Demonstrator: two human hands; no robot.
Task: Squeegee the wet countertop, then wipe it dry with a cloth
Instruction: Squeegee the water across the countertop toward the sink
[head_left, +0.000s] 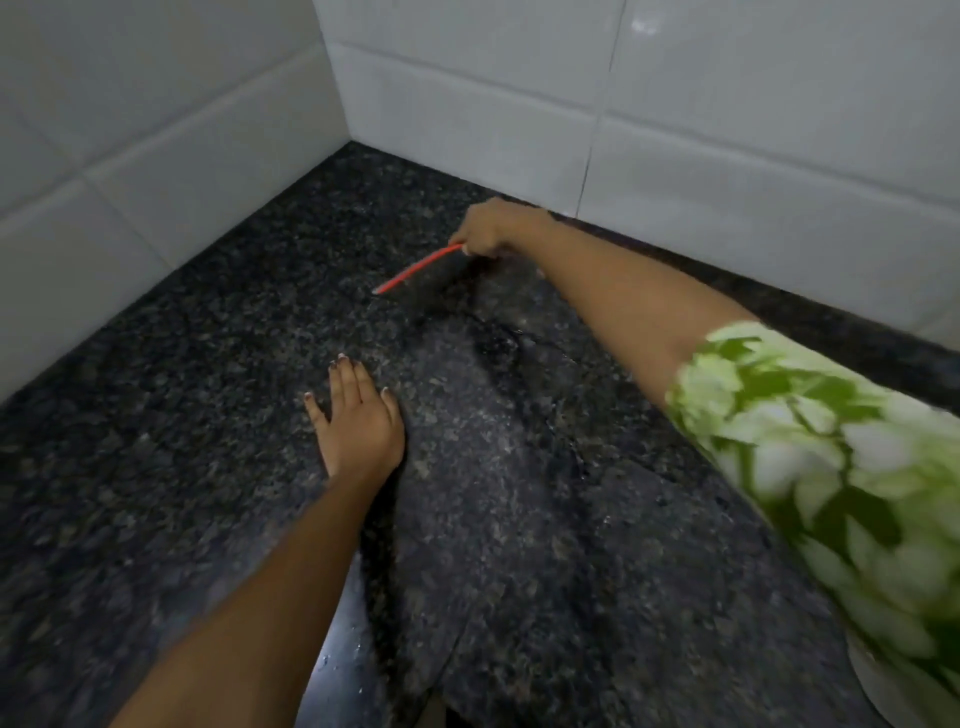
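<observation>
Far back near the tiled corner, my right hand (485, 228) is clamped on the squeegee (418, 270), whose red edge slants down to the left and meets the dark granite counter (156, 441) close to the back wall (727, 130). How the tool looks beyond that thin red strip I cannot tell; my fist hides the grip, and a darker blade below the red is only hinted at.

My left hand (358, 415) lies flat on the counter, fingers spread apart, holding nothing, well in front of the squeegee and a little to its left, bracing me as I lean in.

From the sheen I judge the squeegee step to be under way and far from finished. A broad duller band runs from the blade toward me between my arms, with darker wet streaks and pooled lines along its edges, which I take for water being pushed and left behind. Droplets glint near the front edge. Most of the stone to the left looks unswept, though blur makes that uncertain.

No cloth is in sight, so the drying wipe remains entirely to do.
</observation>
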